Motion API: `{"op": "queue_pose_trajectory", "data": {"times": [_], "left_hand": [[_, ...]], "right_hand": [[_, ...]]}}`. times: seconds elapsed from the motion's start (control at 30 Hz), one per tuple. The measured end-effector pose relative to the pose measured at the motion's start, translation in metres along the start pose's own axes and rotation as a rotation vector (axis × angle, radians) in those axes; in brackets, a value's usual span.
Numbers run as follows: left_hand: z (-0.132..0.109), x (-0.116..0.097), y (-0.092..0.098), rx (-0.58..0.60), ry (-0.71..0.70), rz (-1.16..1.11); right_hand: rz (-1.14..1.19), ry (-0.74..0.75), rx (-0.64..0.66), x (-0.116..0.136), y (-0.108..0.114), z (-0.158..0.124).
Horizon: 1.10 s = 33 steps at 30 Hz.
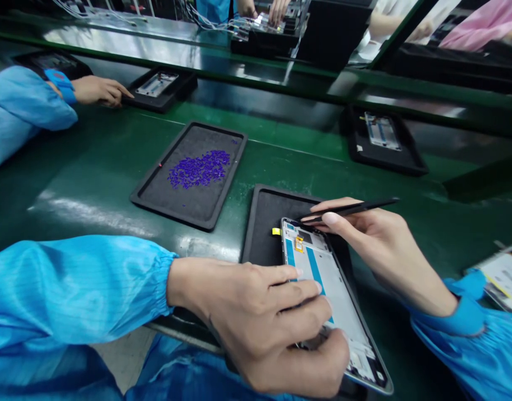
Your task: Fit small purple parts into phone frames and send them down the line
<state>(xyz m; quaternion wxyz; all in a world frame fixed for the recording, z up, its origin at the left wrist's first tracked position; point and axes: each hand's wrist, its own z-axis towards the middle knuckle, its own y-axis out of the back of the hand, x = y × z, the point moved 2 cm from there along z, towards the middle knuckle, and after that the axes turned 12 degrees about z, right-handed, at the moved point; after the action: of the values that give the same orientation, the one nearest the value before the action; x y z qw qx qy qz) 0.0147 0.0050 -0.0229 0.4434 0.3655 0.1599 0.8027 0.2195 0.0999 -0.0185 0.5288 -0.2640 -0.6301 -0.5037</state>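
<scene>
My left hand lies across a silver phone frame, its fingers on the inner face and its thumb at the lower part. The frame has blue strips, a small gold flex piece and a yellow tab at its upper left. It rests tilted over a black tray. Between the thumb and fingers of my right hand are black tweezers, their tips at the frame's top edge. My left palm and fingers hide part of the frame.
Left of centre, a black tray holds many tiny purple pieces. Trays with phone frames stand at the back left and back right. A co-worker's hand touches the back left tray. Papers lie at right.
</scene>
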Motion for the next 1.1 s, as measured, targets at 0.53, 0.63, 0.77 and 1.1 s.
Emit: {"op": "queue_pose_trajectory", "data": {"times": [0.53, 0.63, 0.77, 1.1], "left_hand": [[0.0021, 0.0009, -0.0019, -0.080, 0.063, 0.002], [0.0018, 0.0014, 0.0002, -0.067, 0.056, 0.005], [0.0032, 0.0041, 0.0032, -0.041, 0.060, 0.001], [0.0077, 0.0075, 0.0030, -0.078, 0.119, -0.013]], "right_hand": [[-0.086, 0.132, 0.003, -0.0013, 0.0003, 0.0015], [-0.081, 0.127, 0.002, -0.0009, 0.0002, 0.0009], [-0.136, 0.160, -0.001, 0.0004, -0.0012, 0.0009], [-0.077, 0.090, 0.012, 0.0023, -0.0022, 0.0019]]}}
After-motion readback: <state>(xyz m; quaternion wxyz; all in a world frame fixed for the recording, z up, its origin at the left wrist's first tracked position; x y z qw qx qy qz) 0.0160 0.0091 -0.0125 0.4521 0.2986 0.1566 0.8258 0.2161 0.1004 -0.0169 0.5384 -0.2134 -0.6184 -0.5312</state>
